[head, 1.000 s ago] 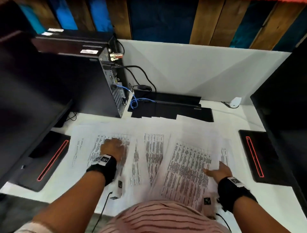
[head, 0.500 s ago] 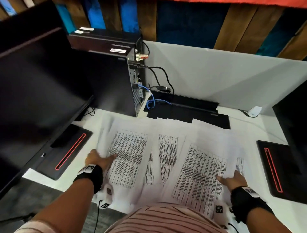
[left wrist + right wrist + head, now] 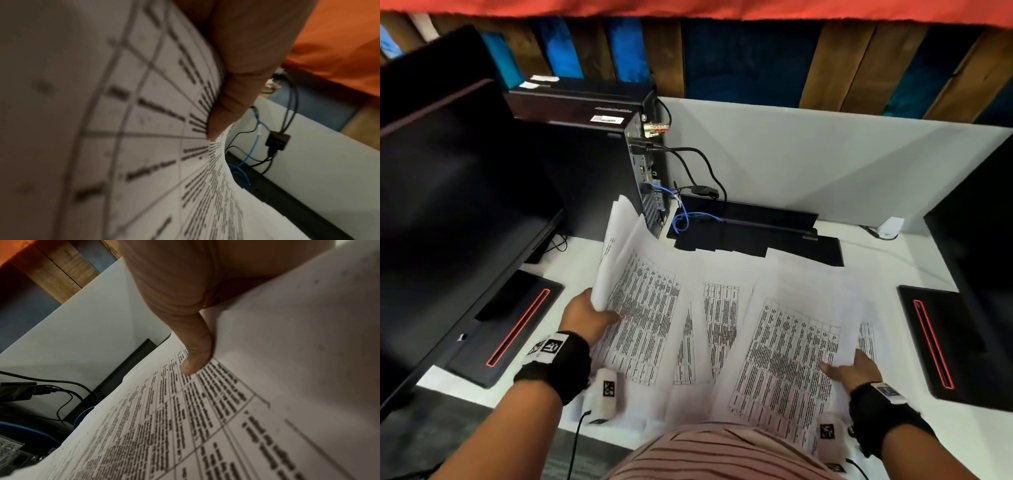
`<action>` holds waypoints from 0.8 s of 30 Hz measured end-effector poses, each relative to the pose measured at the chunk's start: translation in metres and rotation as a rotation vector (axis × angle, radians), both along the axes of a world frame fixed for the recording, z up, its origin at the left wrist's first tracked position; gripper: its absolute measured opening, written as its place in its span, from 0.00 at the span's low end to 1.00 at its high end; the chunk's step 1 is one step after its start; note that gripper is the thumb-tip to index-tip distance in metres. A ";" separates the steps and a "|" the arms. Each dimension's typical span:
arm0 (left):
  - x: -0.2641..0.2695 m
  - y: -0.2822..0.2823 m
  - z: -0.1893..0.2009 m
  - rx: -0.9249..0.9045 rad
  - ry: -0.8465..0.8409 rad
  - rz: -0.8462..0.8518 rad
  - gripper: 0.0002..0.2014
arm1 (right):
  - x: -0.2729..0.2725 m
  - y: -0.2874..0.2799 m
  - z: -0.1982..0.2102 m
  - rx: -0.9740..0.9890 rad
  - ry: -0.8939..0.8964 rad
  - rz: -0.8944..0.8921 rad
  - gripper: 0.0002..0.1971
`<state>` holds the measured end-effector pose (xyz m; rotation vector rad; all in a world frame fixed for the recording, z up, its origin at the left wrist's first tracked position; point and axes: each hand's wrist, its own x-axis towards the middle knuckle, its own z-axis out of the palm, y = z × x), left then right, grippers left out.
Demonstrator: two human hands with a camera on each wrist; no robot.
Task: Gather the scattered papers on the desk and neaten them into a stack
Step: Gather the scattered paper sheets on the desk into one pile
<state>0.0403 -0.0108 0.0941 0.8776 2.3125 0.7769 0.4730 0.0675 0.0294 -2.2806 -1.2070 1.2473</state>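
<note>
Head view alone shows papers [image 3: 787, 346] fanned across the desk [image 3: 893, 263]. Wrist views confirm the grips — left hand [image 3: 585, 317] clasps a lifted edge; right hand [image 3: 854, 371] pinches sheets, thumb on top.

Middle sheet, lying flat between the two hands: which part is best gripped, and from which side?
Take the near edge, coming from the person's side. The middle sheet lies flat on the desk, so nothing offers from above; the right sheet overlaps its right side. Its near edge seems to reach the desk's front, where a thumb on top and fingers beneath could pinch it.
</note>
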 end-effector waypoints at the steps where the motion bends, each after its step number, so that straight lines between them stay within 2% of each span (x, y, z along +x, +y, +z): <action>1: 0.004 0.000 0.010 0.016 0.041 -0.017 0.18 | 0.000 0.000 0.001 -0.002 0.004 -0.002 0.27; 4: 0.015 0.003 0.049 0.087 0.174 -0.078 0.16 | -0.001 0.000 0.002 -0.006 0.017 -0.029 0.30; 8: 0.029 0.009 0.112 0.265 0.282 -0.147 0.17 | 0.000 0.003 -0.002 -0.019 0.020 -0.018 0.26; 12: 0.056 0.013 0.173 0.493 0.296 -0.227 0.15 | 0.001 0.004 -0.002 -0.023 0.020 0.001 0.32; 15: 0.081 0.015 0.205 0.639 0.210 -0.289 0.16 | 0.002 0.003 -0.005 -0.015 0.022 0.003 0.30; 17: 0.091 0.022 0.210 0.678 0.095 -0.297 0.16 | 0.003 0.003 -0.005 -0.012 0.014 0.023 0.29; 19: 0.099 0.036 0.199 0.661 -0.026 -0.300 0.20 | 0.004 0.003 -0.006 -0.009 0.027 0.025 0.28; 22: 0.115 0.057 0.156 0.568 -0.217 -0.292 0.19 | 0.008 0.001 -0.005 -0.015 0.084 0.044 0.25; 24: 0.129 0.067 0.112 0.424 -0.287 -0.287 0.18 | 0.011 -0.002 -0.002 0.005 0.150 0.023 0.22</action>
